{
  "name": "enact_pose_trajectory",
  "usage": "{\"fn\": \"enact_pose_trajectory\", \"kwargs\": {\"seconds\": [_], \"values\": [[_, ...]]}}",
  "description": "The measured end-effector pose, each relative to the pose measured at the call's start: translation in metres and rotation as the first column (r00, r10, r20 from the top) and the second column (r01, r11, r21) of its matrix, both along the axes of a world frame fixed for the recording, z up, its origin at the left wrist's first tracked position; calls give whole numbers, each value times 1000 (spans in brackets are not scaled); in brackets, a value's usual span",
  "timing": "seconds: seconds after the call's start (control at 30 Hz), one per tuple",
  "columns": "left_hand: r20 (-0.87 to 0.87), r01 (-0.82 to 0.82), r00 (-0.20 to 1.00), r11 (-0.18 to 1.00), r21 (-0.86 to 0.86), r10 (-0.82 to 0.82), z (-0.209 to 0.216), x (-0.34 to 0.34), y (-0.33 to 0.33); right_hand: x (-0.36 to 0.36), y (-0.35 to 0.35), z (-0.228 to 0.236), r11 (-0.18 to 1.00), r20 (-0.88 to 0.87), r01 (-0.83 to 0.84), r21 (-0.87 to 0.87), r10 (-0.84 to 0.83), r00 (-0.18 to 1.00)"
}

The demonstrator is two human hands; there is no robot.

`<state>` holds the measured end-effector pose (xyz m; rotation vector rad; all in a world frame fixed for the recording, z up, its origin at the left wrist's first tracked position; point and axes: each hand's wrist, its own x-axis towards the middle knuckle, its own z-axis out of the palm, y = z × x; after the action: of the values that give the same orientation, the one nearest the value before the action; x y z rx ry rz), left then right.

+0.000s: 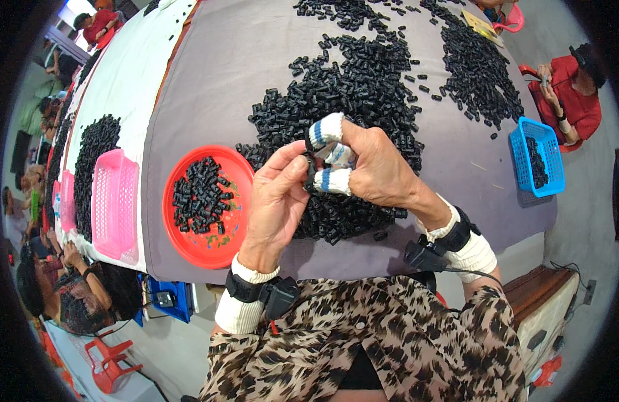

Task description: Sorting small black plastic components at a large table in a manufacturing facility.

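Black piece: a small dark part [311,169] between the two hands, above the near part of the heap; the fingers cover much of it, so its shape is hard to tell.
Left hand: the left hand [277,191] pinches the piece between thumb and forefinger, apparently to steady it.
Right hand: the right hand [384,167] brings thumb and forefinger, a gap between them, to the piece from the right; whether their tips press on it, I cannot tell.
Finger bands: white with blue stripes, one [333,181] on the right thumb and another on the forefinger, probably to spare the skin.
Heap: loose black parts [363,80] beneath and beyond the hands, likely kept there for easy reach.
Red plate: a round plate [238,177] just left of the left hand, bearing a smaller batch [201,194], presumably to keep it apart from the heap.
Baskets: a pink one [115,204] farther left, on white cloth; a blue one [557,184] at the right edge, near a seated person in red [569,94].
Table: grey cloth [195,94] under heap and plate.
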<state>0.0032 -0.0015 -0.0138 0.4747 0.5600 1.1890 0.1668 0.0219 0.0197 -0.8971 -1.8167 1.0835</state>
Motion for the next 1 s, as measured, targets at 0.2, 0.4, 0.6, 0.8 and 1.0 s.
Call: {"fn": "enact_pose_trajectory", "kwargs": {"seconds": [0.2, 0.4, 0.6, 0.8, 1.0], "values": [[32, 37, 999, 999, 1, -37, 1, 4, -1, 2, -3, 0, 997, 70, 40, -69, -35, 997], [20, 76, 997, 997, 22, -76, -2, -5, -4, -4, 0, -4, 997, 27, -21, -80, 24, 999], [-187, -225, 954, 972, 73, 235, 5, -63, -4, 6, 15, -7, 990, 63, 77, -122, -70, 996], [-791, -464, 276, 796, 388, 546, -18, -126, -16, 36, 16, -12, 951, 107, 178, -254, -155, 982], [-951, 166, 243, 958, 234, 190, -28, -55, -14, 47, 14, -24, 939, 135, 174, -296, -140, 981]]}}
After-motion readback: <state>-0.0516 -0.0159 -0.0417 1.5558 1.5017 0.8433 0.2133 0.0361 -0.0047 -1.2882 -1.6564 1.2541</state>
